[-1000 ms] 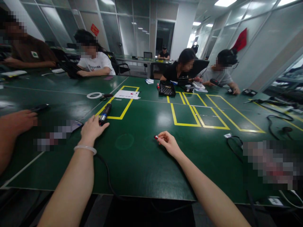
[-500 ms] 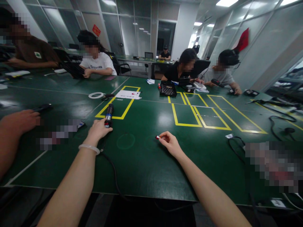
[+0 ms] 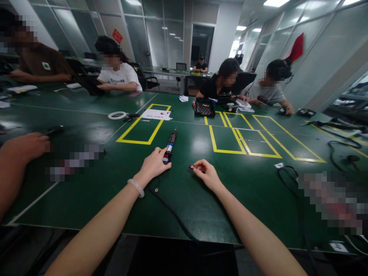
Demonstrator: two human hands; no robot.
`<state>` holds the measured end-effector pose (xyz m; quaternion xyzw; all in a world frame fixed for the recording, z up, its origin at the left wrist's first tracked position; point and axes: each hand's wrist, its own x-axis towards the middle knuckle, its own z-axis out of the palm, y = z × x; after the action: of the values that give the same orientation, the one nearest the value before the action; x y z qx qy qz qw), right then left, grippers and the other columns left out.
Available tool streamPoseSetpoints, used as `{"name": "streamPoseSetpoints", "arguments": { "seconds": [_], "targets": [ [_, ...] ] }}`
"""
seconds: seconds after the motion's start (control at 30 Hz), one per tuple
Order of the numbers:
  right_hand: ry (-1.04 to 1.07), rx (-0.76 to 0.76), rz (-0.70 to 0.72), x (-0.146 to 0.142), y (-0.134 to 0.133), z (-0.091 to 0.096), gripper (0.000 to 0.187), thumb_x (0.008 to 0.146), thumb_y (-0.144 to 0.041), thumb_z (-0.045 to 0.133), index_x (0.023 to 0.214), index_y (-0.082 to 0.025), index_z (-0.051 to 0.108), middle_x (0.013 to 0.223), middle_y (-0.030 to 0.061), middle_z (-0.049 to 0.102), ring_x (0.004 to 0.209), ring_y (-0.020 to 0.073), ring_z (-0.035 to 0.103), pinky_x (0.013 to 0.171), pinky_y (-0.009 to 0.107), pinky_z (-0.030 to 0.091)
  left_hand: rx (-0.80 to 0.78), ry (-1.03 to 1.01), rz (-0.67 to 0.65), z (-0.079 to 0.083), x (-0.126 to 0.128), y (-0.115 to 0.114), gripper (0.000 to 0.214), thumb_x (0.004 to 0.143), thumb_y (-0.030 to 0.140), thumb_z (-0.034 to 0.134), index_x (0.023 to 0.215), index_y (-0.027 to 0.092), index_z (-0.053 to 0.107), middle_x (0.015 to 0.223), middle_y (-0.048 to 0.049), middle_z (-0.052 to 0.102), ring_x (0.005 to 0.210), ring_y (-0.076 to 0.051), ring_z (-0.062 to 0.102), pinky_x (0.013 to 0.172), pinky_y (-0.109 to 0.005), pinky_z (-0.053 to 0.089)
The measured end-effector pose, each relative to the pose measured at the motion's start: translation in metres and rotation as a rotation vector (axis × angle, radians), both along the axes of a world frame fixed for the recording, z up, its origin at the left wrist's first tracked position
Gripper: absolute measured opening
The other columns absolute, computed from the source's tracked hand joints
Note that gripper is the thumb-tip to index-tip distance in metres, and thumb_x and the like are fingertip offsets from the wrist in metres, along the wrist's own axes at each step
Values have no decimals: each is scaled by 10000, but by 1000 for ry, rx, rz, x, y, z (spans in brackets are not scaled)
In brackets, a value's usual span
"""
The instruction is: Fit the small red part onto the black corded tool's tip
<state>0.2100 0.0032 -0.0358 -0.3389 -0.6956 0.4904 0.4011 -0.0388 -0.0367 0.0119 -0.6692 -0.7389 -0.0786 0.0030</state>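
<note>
My left hand (image 3: 155, 164) is closed around the rear end of a corded electric screwdriver (image 3: 170, 144), dark with a blue and silver band. Its thin bit points away from me, toward the far side of the table, and a black cord (image 3: 175, 217) trails from it to the front edge. To the right, my right hand (image 3: 207, 173) pinches a small red and white piece (image 3: 192, 167) between thumb and fingertips, low over the green table (image 3: 184, 203). The fingers hide part of that piece, so its kind is unclear.
Yellow tape outlines (image 3: 228, 151) mark the table. A white paper (image 3: 155, 114), a cable coil (image 3: 117, 115) and a black tray (image 3: 204, 108) lie farther back. Another person's hand (image 3: 27, 147) rests at left by a dark object. Several people sit across the table; cables lie at right.
My left hand has carried the electric screwdriver to the right, out of the left yellow outline and closer to my right hand. The cord has shifted with it. My right hand stays put.
</note>
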Motion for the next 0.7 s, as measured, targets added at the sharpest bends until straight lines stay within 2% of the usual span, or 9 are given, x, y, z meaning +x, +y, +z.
{"name": "streamPoseSetpoints", "arguments": {
  "seconds": [0.13,0.27,0.57,0.7],
  "targets": [
    [30,11,2,0,0,1,239,791,-339,639,965,-187,577,818,13,595,654,126,515,622,260,427,45,-22,-154,-3,35,-7,678,793,485,560,1406,251,387,1174,-93,510,992,-240,581,763,-314,485],
    [-28,62,-2,1,-2,5,165,813,-319,607,915,-192,584,764,-1,582,643,132,506,612,261,417,87,-55,-247,-8,56,-13,690,792,444,565,1420,251,355,1152,-100,512,993,-248,568,773,-338,486],
    [-186,307,43,0,-2,-1,43,838,-197,578,873,-202,602,809,1,551,673,132,498,664,265,413,69,-94,-307,-9,66,-18,707,788,440,567,1435,280,331,1160,-90,510,1000,-243,563,792,-340,487],
    [-233,327,19,0,-2,-1,55,842,-186,597,880,-205,632,884,23,535,719,139,516,684,266,432,77,-103,-298,-10,68,-20,700,801,420,557,1443,274,318,1207,-98,503,1048,-250,545,806,-345,488]
  ]
}}
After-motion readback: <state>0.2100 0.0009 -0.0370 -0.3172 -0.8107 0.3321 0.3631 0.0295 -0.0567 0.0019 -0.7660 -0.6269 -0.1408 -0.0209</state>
